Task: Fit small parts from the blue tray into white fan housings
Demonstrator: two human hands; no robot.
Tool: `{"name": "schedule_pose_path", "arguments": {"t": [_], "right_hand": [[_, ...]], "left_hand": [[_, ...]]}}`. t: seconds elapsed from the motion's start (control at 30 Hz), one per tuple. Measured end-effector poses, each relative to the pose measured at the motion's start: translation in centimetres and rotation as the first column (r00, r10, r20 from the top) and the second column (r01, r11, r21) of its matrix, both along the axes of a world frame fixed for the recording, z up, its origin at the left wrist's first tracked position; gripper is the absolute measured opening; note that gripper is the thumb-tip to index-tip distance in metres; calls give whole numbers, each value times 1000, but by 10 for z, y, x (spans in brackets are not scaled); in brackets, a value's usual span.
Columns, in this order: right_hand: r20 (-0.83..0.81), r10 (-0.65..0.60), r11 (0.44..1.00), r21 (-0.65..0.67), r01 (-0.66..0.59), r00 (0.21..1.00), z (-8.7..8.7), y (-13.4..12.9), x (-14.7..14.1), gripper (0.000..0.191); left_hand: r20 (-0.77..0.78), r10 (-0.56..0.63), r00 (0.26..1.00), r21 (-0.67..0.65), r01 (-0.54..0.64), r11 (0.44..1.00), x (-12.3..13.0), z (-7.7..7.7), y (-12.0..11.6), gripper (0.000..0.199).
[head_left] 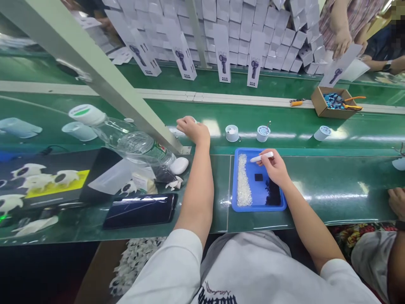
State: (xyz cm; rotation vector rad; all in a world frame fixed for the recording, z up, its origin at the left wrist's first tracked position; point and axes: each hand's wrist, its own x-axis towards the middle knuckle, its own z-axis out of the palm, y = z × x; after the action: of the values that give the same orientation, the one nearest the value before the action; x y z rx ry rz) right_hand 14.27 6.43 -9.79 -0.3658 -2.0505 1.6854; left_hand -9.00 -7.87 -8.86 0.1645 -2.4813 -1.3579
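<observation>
My right hand (275, 168) grips a white pen-shaped tool (264, 156) above a blue tray (234, 192). White granules (243, 183) lie along the tray's left side, a small black square (258, 177) sits in its middle, and small black pieces (272, 194) fill its lower right. Stretched forward over the green belt, my left hand (195, 130) is closed. A bit of white shows at its fingers, but what it holds is mostly hidden. Right of that hand stand a white round cup-like part (232, 133) and another with thin wires (263, 133).
A slanted metal post (126, 84) stands left of my left arm. Beside it are a clear bottle (136, 139), a white computer mouse (179, 166) and a dark phone (141, 210). White boxes (223, 63) line the back. A co-worker's hand (397, 202) rests at right.
</observation>
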Motion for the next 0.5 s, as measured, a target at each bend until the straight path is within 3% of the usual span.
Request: {"name": "schedule_pose_path", "arguments": {"t": [0.17, 0.27, 0.37, 0.5], "right_hand": [[9, 25, 999, 23, -26, 1000, -2, 0, 1, 34], [18, 28, 999, 34, -29, 999, -2, 0, 1, 32], [13, 15, 999, 47, -15, 1000, -2, 0, 1, 31], [3, 5, 998, 57, -6, 1000, -1, 0, 2, 32]], "left_hand": [[28, -56, 998, -63, 58, 996, 0, 3, 12, 23], [-9, -288, 958, -105, 286, 953, 6, 11, 34, 13], [76, -557, 827, -210, 559, 802, 18, 16, 54, 7], [343, -724, 598, -295, 800, 522, 37, 15, 64, 33]]}}
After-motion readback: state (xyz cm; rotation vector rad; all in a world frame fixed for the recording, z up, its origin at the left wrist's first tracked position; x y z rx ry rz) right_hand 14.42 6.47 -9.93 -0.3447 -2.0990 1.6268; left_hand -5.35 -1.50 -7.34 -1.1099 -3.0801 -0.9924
